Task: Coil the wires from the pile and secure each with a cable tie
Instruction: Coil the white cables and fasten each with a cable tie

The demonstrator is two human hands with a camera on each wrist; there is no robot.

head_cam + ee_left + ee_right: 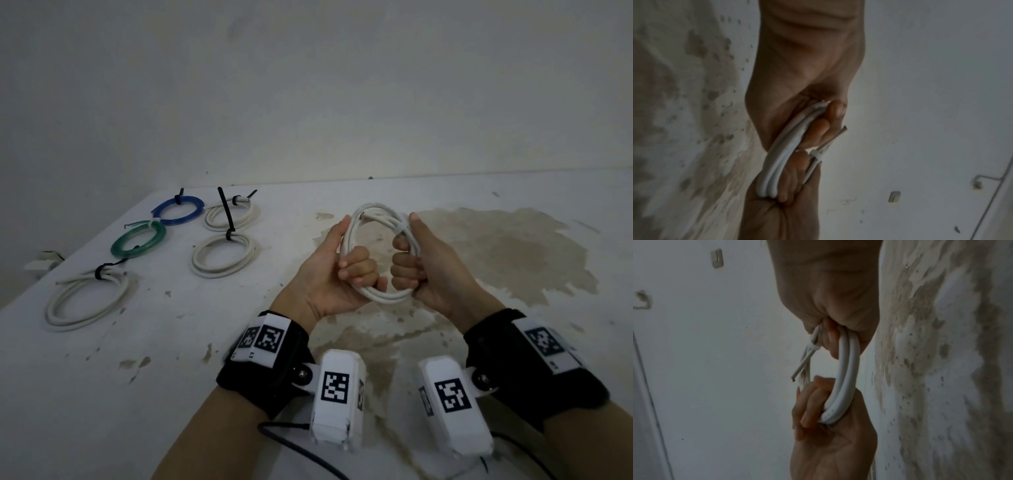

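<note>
A white wire coil (375,209) is held upright above the table between both hands. My left hand (346,270) grips its left side with fingers curled through the loop. My right hand (411,270) grips the right side the same way, thumb up along the coil. A white cable tie (403,226) wraps the strands just under the right thumb. In the left wrist view the coil (783,154) runs under the fingers (835,108), with the tie (816,156) and a bare wire end beside it. The right wrist view shows the coil (846,369) and tie (813,347).
Tied coils lie at the table's left: blue (178,210), green (138,240) and three white ones (228,214) (222,255) (87,299), with a long black tie tail (224,212). A brown stain (496,260) covers the white table under the hands. A wall stands behind.
</note>
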